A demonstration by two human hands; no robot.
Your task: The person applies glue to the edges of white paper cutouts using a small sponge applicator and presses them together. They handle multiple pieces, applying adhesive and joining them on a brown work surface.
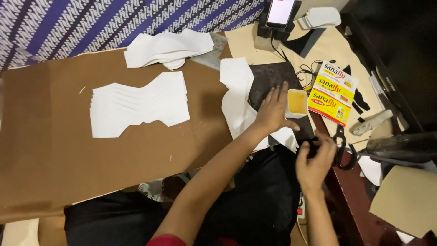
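— Brown cardboard sheet [59, 155] covers most of the work surface, with a fanned stack of white cut pieces [139, 109] near its middle and a looser white pile [168, 47] at its far edge. Where are the hands?

— At the sheet's right edge. The left hand [272, 110] lies open, fingers spread, pressing down on a dark mat [271, 75] and touching a small tub of yellow paste [297, 103]. The right hand [315, 161] is curled around something small and dark just below; what exactly, I cannot tell.

— So which step is this?

— It looks like gluing (judging by the tub): a white piece [236, 105] lies under the left wrist, held steady. The next move would call for a careful dip into the tub without tipping it.

— Any packaging about?

— A flat rectangular packet [333, 93], yellow and red with white bands, lies just right of the tub. Black scissors [340, 148] rest below it, and a phone on a stand [279, 13] sits at the far edge.
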